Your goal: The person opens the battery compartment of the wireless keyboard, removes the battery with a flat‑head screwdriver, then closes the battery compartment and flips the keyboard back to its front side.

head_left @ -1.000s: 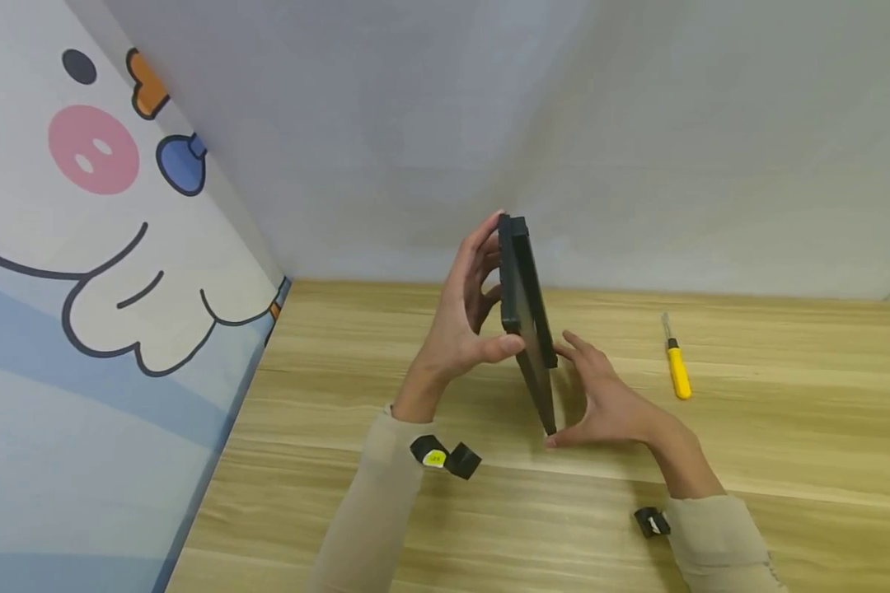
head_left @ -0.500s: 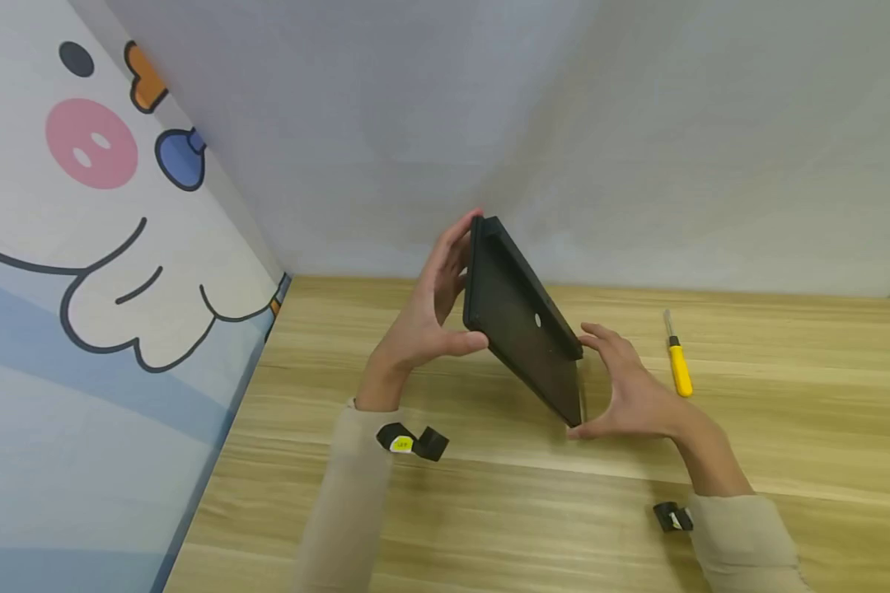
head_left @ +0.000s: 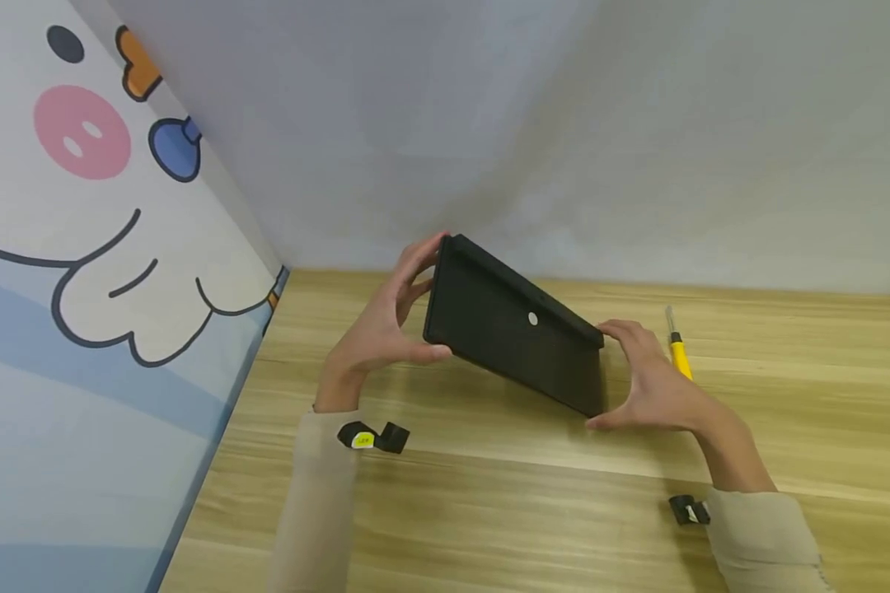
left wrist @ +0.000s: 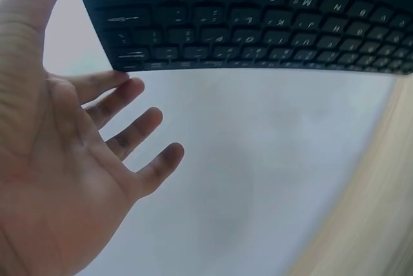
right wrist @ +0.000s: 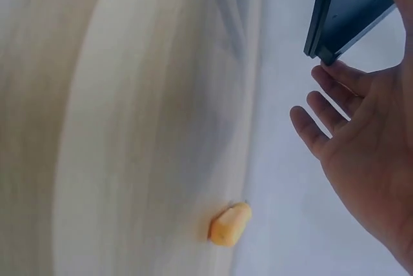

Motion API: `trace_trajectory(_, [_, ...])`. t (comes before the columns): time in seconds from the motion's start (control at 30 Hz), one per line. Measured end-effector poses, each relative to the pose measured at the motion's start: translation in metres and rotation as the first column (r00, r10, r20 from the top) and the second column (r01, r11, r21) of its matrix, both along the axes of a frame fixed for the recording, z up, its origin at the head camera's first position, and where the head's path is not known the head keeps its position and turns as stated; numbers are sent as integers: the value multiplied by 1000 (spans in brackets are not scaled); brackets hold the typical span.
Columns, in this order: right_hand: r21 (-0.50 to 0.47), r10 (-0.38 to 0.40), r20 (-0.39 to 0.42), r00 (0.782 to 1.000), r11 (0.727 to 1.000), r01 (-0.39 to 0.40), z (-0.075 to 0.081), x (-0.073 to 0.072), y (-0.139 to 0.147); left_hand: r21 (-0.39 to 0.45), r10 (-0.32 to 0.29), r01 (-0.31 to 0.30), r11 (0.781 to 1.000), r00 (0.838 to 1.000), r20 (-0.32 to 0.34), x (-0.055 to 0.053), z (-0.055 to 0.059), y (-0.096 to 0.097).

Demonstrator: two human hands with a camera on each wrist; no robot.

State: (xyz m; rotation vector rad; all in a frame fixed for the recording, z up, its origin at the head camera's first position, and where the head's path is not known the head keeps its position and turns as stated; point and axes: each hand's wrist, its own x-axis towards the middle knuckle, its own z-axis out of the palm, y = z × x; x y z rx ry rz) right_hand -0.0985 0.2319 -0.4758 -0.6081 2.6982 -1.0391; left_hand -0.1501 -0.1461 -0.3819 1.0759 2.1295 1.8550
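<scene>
A thin black keyboard (head_left: 497,329) is held tilted above the wooden table, its underside with a small pale oval mark facing the head camera. Its keys show in the left wrist view, where the keyboard (left wrist: 251,21) crosses the top. My left hand (head_left: 378,329) pinches the left end between thumb and index finger; the other fingers of that hand (left wrist: 71,147) spread free. At the opposite end, my right hand (head_left: 656,383) grips the corners between thumb and fingertip. In the right wrist view, the index finger of this hand (right wrist: 368,134) touches a keyboard corner (right wrist: 352,15).
A screwdriver with a yellow handle (head_left: 680,360) lies on the table (head_left: 534,511), just beyond my right hand and partly hidden by it. A pale wall (head_left: 489,123) rises behind the table. A cartoon-printed panel (head_left: 170,313) stands along the left side.
The keyboard has turned from nearly edge-on to showing its broad underside. My left hand has moved left and slightly down, the right hand to the right, both still holding it.
</scene>
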Motion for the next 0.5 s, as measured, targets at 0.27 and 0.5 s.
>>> trace_trajectory(0.27, [50,-11,-16,1000,999,12,6,-1,7,-104,33,-32,994,999,6,0,-9,-19])
trace_trajectory(0.5, [81,0,-57,998,997,5,13,-4,10,-233,66,-62,971,998,10,2,-15,-33])
